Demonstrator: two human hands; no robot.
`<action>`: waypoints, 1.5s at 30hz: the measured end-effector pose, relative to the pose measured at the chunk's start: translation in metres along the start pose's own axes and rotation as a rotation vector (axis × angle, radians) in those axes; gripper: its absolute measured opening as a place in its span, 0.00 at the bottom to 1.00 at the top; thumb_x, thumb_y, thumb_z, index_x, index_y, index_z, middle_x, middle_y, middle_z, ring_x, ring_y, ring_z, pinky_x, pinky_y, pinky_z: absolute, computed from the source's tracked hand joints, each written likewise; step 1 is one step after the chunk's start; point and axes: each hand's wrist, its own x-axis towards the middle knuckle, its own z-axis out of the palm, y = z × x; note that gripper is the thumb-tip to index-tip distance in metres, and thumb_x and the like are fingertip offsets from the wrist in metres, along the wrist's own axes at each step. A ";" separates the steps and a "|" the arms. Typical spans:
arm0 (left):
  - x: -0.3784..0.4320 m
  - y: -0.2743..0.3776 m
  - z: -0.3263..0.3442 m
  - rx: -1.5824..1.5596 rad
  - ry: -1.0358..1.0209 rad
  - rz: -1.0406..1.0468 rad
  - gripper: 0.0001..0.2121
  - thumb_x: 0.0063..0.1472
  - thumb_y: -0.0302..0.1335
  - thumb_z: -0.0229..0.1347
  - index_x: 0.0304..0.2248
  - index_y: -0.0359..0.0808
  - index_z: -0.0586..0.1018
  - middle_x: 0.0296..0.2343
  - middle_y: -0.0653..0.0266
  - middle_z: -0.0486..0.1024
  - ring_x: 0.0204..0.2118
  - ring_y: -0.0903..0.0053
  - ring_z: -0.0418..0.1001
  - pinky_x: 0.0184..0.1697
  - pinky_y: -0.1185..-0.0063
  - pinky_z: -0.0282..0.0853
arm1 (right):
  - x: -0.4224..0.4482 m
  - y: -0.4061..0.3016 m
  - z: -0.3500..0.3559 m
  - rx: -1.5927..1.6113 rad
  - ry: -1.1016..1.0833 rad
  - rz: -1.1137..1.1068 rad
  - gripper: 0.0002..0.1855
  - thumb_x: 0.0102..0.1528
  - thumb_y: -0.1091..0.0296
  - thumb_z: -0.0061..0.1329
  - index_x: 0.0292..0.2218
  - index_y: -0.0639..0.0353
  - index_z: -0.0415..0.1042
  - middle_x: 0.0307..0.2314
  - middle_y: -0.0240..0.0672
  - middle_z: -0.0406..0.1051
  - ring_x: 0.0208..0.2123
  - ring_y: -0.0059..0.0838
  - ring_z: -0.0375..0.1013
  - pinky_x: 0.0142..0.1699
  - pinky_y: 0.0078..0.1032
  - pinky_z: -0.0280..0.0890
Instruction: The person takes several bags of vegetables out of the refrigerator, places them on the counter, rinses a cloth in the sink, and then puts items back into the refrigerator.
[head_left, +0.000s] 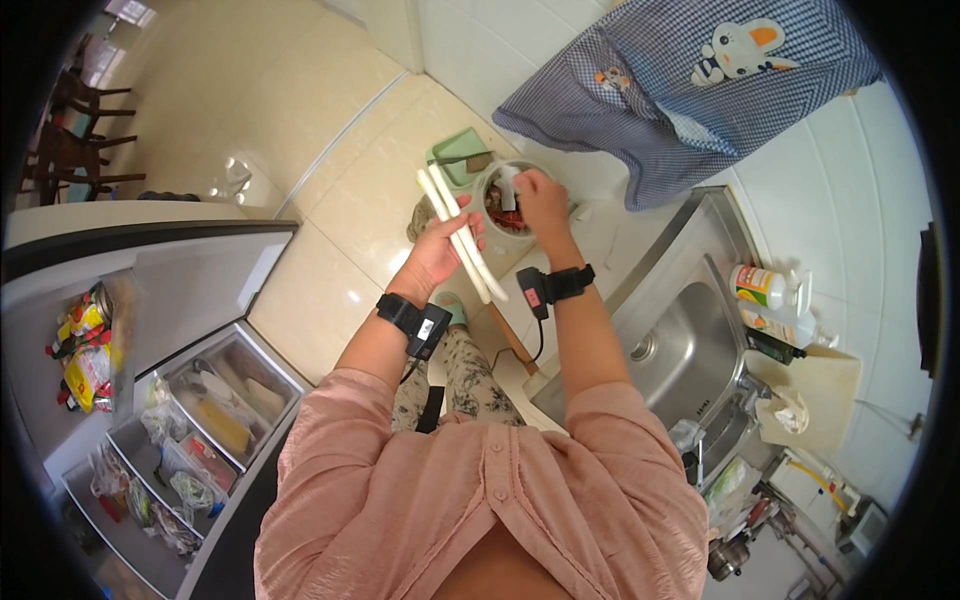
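Note:
Two long white stalks, which look like leeks or large scallions (471, 259), lie side by side across my left hand (442, 247). Its fingers and thumb are wrapped around them near their middle. My right hand (541, 202) is over the right side of a round waste bin (486, 214), its fingers curled in. A white scrap (508, 187) shows at those fingertips, above dark and reddish refuse; whether the fingers grip it cannot be made out. Both wrists wear black strapped devices with cables.
A green dustpan (457, 150) with a brush stands behind the bin. On the right is a steel sink (679, 352) with spray bottles (757, 286) along its back. At left an opened refrigerator (187, 285) shows filled drawers (225, 405). A checked cloth (637, 97) hangs above.

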 end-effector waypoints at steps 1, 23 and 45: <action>0.000 0.000 -0.001 -0.001 0.002 -0.002 0.10 0.59 0.25 0.46 0.41 0.41 0.65 0.31 0.64 0.70 0.34 0.74 0.70 0.36 0.72 0.69 | 0.004 0.011 -0.006 -0.001 -0.002 0.003 0.12 0.51 0.64 0.40 0.26 0.65 0.70 0.24 0.49 0.69 0.30 0.50 0.68 0.35 0.36 0.62; -0.133 0.038 -0.067 -0.434 0.083 0.656 0.09 0.56 0.22 0.49 0.36 0.41 0.64 0.27 0.67 0.68 0.31 0.74 0.68 0.36 0.76 0.67 | -0.119 -0.135 0.097 -0.008 -0.976 -0.496 0.32 0.43 0.59 0.54 0.47 0.64 0.61 0.34 0.49 0.69 0.37 0.38 0.70 0.40 0.30 0.64; -0.554 0.161 -0.371 -1.002 0.637 1.295 0.22 0.51 0.35 0.50 0.47 0.43 0.64 0.46 0.57 0.61 0.47 0.70 0.62 0.51 0.67 0.54 | -0.343 -0.433 0.438 -0.428 -1.283 -0.808 0.20 0.41 0.59 0.47 0.32 0.65 0.65 0.24 0.51 0.70 0.29 0.48 0.71 0.35 0.35 0.66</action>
